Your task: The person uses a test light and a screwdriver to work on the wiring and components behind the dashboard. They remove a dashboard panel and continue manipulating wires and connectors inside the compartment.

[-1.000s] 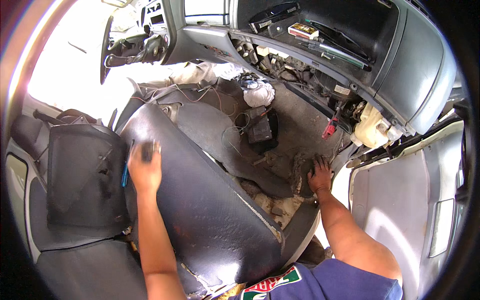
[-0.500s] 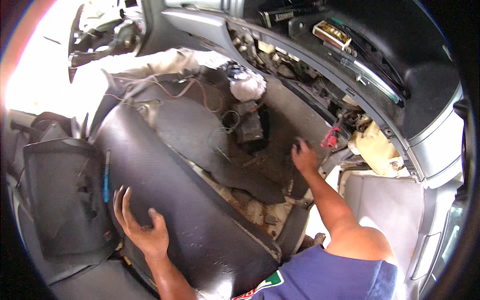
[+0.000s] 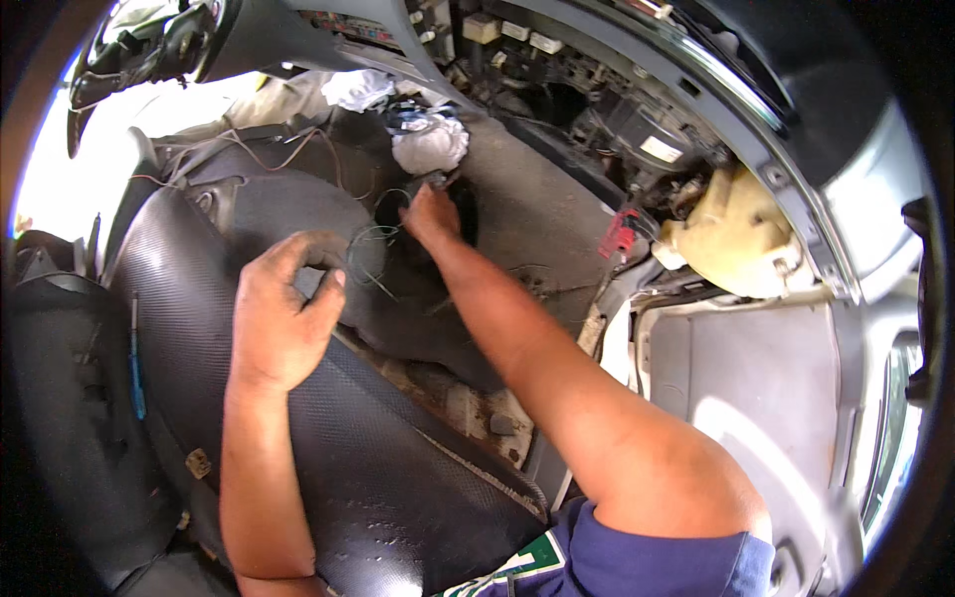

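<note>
My right hand (image 3: 434, 215) reaches far forward over the footwell, where a dark box lay in the earlier frame; it covers most of that spot. Its fingers look curled, and what they hold is hidden. Just left of it, a loop of thin pale wire (image 3: 370, 251) lies over the dark floor mat (image 3: 298, 204). Above the black textured seat cushion (image 3: 368, 468), my left hand (image 3: 288, 308) hovers with curved fingers and the thumb apart, holding nothing. A white cloth-like bundle (image 3: 430, 144) rests beyond my right hand.
A blue screwdriver-like tool (image 3: 137, 373) lies at the cushion's left edge. Red connectors (image 3: 619, 234) hang beneath the opened dashboard, beside a yellowish plastic tank (image 3: 741, 239). The grey door panel (image 3: 746, 388) stands at the right. A thin reddish cable (image 3: 284, 159) crosses the far floor.
My right hand has moved forward and left, from bare mat to the dark box. My left hand has risen and moved forward from the seat's left side. The view has shifted right.
</note>
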Demonstrator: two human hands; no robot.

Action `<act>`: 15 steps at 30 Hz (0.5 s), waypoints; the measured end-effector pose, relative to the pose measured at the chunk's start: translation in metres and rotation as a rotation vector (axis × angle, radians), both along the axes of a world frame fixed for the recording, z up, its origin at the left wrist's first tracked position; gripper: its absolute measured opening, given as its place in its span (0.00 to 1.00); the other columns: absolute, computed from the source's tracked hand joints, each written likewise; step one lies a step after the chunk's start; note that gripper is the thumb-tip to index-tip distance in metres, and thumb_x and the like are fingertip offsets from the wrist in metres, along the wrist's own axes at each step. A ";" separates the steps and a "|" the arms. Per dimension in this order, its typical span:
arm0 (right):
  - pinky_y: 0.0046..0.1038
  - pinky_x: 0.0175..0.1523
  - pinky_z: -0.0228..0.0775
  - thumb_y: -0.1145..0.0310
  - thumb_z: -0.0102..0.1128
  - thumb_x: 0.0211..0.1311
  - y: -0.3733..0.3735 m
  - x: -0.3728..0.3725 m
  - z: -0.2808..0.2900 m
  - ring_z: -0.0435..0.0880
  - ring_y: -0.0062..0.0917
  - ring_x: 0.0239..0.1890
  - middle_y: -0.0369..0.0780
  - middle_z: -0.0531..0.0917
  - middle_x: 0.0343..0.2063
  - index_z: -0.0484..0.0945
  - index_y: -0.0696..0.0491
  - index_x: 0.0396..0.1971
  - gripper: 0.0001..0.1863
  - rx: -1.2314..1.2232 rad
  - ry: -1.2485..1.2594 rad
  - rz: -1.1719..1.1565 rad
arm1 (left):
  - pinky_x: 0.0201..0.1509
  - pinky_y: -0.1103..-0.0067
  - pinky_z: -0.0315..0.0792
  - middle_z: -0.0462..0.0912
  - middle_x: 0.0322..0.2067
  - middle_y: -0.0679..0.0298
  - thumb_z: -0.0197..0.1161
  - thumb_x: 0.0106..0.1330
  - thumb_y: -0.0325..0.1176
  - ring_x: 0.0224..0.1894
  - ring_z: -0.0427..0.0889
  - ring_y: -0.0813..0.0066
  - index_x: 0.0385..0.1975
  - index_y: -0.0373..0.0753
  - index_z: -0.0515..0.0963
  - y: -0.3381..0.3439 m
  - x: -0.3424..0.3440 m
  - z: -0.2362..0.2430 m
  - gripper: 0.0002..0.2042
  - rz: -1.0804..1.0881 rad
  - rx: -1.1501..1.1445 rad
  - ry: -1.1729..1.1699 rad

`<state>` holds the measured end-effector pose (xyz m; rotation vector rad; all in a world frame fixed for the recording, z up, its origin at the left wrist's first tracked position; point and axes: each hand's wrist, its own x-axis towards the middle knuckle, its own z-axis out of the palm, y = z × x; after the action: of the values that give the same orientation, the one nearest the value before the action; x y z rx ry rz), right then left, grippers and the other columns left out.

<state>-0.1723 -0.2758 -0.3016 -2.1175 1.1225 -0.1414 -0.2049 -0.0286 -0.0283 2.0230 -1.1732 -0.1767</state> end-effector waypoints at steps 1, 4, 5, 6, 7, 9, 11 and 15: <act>0.49 0.63 0.83 0.53 0.76 0.64 0.003 -0.001 0.003 0.89 0.55 0.57 0.56 0.89 0.54 0.74 0.56 0.65 0.36 -0.075 -0.107 -0.063 | 0.57 0.72 0.81 0.92 0.42 0.52 0.68 0.65 0.21 0.46 0.92 0.61 0.47 0.30 0.86 0.003 0.001 0.000 0.11 0.003 0.007 -0.011; 0.53 0.61 0.82 0.57 0.73 0.65 0.009 -0.033 0.025 0.89 0.59 0.55 0.59 0.89 0.51 0.70 0.59 0.66 0.36 -0.108 -0.321 -0.139 | 0.59 0.72 0.81 0.92 0.45 0.51 0.69 0.68 0.26 0.48 0.92 0.63 0.53 0.30 0.85 0.010 0.002 0.001 0.15 -0.023 -0.106 -0.041; 0.54 0.61 0.81 0.57 0.73 0.64 0.012 -0.050 0.037 0.88 0.60 0.55 0.61 0.88 0.51 0.69 0.60 0.66 0.37 -0.127 -0.430 -0.120 | 0.60 0.70 0.81 0.92 0.46 0.50 0.69 0.69 0.28 0.50 0.92 0.60 0.53 0.29 0.85 0.012 0.002 0.001 0.16 -0.036 -0.109 -0.010; 0.56 0.61 0.79 0.58 0.73 0.64 0.014 -0.071 0.051 0.87 0.61 0.57 0.66 0.86 0.52 0.70 0.63 0.65 0.37 -0.188 -0.570 -0.112 | 0.61 0.69 0.81 0.92 0.47 0.49 0.69 0.69 0.30 0.51 0.92 0.57 0.54 0.29 0.85 0.014 0.002 0.002 0.16 -0.044 -0.122 0.027; 0.53 0.62 0.80 0.58 0.73 0.66 0.014 -0.093 0.066 0.88 0.60 0.56 0.65 0.86 0.51 0.70 0.65 0.66 0.37 -0.214 -0.668 -0.114 | 0.62 0.67 0.81 0.92 0.48 0.48 0.70 0.69 0.31 0.52 0.92 0.55 0.55 0.29 0.84 0.015 0.002 0.002 0.18 -0.060 -0.079 0.013; 0.46 0.61 0.80 0.62 0.68 0.74 0.009 -0.132 0.101 0.89 0.54 0.52 0.60 0.87 0.50 0.70 0.69 0.64 0.31 -0.511 -0.901 -0.067 | 0.63 0.65 0.81 0.92 0.49 0.46 0.70 0.69 0.34 0.54 0.91 0.51 0.57 0.29 0.84 0.017 0.001 0.003 0.20 -0.115 -0.006 0.000; 0.41 0.65 0.77 0.71 0.64 0.78 -0.001 -0.170 0.140 0.86 0.49 0.58 0.59 0.84 0.57 0.68 0.66 0.62 0.22 -0.454 -0.833 -0.031 | 0.67 0.65 0.80 0.91 0.52 0.46 0.71 0.70 0.34 0.57 0.91 0.53 0.60 0.29 0.83 0.019 0.000 0.001 0.22 -0.115 0.042 -0.004; 0.29 0.61 0.79 0.76 0.61 0.78 -0.003 -0.204 0.197 0.88 0.30 0.55 0.52 0.88 0.51 0.45 0.62 0.82 0.43 -0.155 -1.059 0.111 | 0.70 0.65 0.78 0.91 0.55 0.45 0.72 0.70 0.34 0.59 0.90 0.52 0.62 0.30 0.83 0.019 0.003 -0.001 0.23 -0.167 0.088 0.029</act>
<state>-0.3759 -0.2791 -0.1044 -1.7821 0.3528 -1.1614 -0.2022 -0.0099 -0.0296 1.9902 -1.3374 -0.3446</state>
